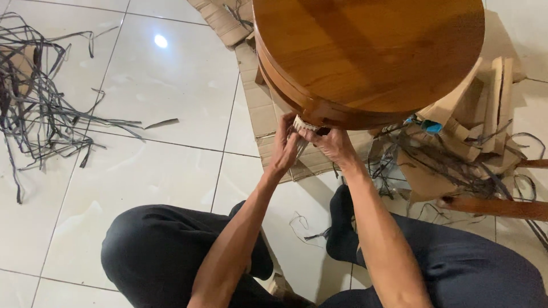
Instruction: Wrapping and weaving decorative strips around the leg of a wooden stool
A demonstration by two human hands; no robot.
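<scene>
1. A pale woven strip point(304, 124) runs along the lower rim of the round wooden table point(365, 54), at the part of the rim nearest the person; its long axis follows the curve of the rim, roughly left to right in the head view
2. Both hands meet on that strip. The left hand point(285, 145) comes up from below and left, fingers curled closed and pinching the strip's left end; the right hand point(334, 142) lies just beside it on the right, fingers bent and pressing on the strip under the rim. How firmly either one grips is hidden by the knuckles
3. The two hands touch or nearly touch, so neither is clearly nearer; the strip sits directly above and ahead of both wrists
4. The table edge overhangs the hands, closing the room above; open room lies downward and toward the person's knees
5. Flattened cardboard point(268, 114) lies under the table on the tiled floor point(142, 165)
6. To the right, well apart from the hands, cardboard scraps and dark strapping point(456, 159) crowd the floor beside a wooden leg point(491, 206)
7. Far left lies a loose tangle of dark straps point(34, 102), well clear of both arms
</scene>
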